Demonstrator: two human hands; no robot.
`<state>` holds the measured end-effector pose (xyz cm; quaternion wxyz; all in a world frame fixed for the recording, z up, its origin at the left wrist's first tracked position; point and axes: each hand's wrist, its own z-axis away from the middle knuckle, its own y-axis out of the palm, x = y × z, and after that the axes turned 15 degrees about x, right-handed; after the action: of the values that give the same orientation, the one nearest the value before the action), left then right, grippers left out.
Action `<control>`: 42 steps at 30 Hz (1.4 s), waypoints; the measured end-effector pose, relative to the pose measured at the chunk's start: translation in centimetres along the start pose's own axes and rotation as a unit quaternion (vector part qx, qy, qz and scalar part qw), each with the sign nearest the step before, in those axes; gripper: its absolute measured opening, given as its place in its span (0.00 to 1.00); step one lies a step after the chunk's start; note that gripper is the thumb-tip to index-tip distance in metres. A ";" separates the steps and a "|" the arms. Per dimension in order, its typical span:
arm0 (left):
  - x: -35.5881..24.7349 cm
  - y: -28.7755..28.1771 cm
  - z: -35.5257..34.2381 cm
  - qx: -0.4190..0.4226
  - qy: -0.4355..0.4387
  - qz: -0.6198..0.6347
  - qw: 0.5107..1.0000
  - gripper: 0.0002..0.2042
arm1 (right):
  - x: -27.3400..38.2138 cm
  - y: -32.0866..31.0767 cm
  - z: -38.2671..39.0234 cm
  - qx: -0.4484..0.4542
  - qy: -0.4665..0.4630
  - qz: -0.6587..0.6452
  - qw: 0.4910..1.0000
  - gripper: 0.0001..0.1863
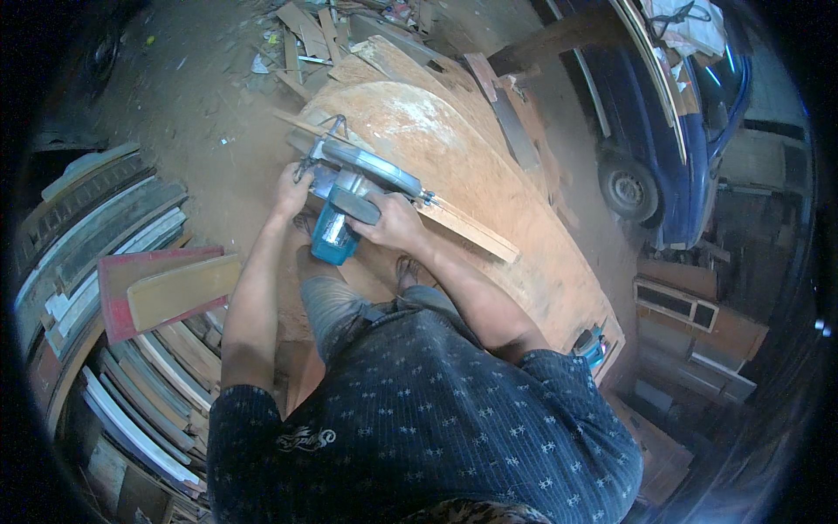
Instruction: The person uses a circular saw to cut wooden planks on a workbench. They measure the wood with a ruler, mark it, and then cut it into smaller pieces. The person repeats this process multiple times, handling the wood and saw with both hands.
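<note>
A teal and grey circular saw (334, 229) rests at the left edge of a dusty wooden worktop (541, 236). My right hand (397, 224) is wrapped round its dark handle. My left hand (293, 190) is closed on the metal part at the saw's left side; its fingertips are partly hidden. The silvery blade guard (375, 166) slants across the wood. A pale wooden strip (476, 237) runs along the near edge of the worktop, and its other end shows beyond the saw. The blade's lower part is hidden.
Stacked boards (144, 236) fill the left side, with a red panel (113, 284) among them. Wood offcuts (305, 31) litter the dusty floor ahead. A small teal tool (591, 345) lies at the worktop's right end. A blue vehicle (646, 131) stands at the far right.
</note>
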<state>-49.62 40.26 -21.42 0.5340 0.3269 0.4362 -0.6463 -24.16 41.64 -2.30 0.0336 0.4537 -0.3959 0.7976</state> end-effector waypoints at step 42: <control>-18.5 46.9 10.5 0.139 0.123 -0.636 0.749 0.21 | -27.8 -24.7 56.9 0.102 0.371 0.165 0.908 0.26</control>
<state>0.59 35.84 -10.77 -0.1104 0.1213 0.5105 -0.8441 41.96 29.38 7.35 -0.0004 0.0541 -0.3410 0.9385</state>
